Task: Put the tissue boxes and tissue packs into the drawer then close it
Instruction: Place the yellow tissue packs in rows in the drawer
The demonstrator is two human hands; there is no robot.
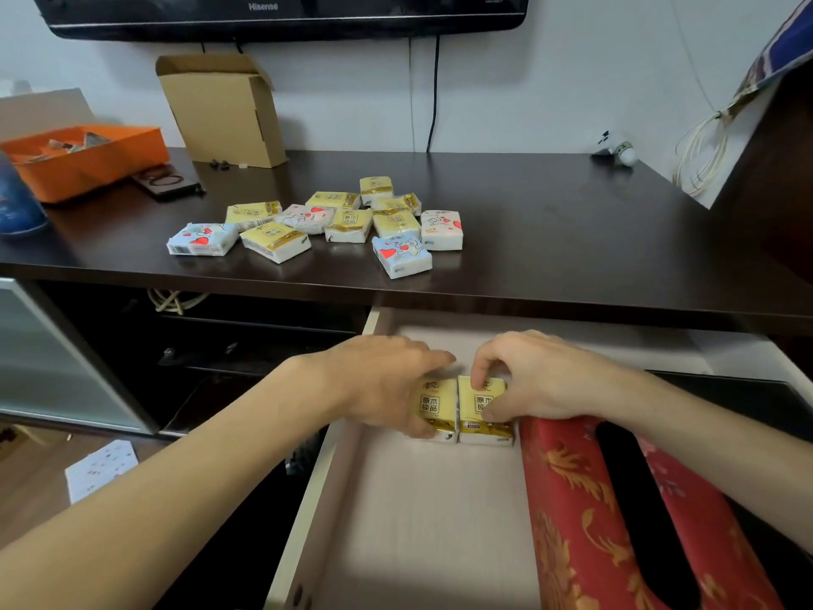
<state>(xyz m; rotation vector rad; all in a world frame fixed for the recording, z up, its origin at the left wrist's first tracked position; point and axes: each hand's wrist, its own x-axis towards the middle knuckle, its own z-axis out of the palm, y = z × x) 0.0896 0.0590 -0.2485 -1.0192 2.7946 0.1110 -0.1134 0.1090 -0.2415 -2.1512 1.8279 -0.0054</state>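
The drawer (422,512) stands pulled open below the dark countertop, its pale floor showing. Two yellow tissue packs lie side by side on that floor: my left hand (382,380) grips the left pack (435,409), and my right hand (532,380) pinches the right pack (481,416). A red tissue box (585,521) with gold pattern and a dark slot fills the drawer's right side, touching the right pack. Several more tissue packs (316,226), yellow ones and white ones with red hearts, are scattered on the countertop (572,239).
An orange tray (88,160) and a blue object (17,204) sit at the far left of the top. An open cardboard box (224,112) leans on the wall under a television (281,11). Cables hang at right. A glass cabinet door (53,358) is at left.
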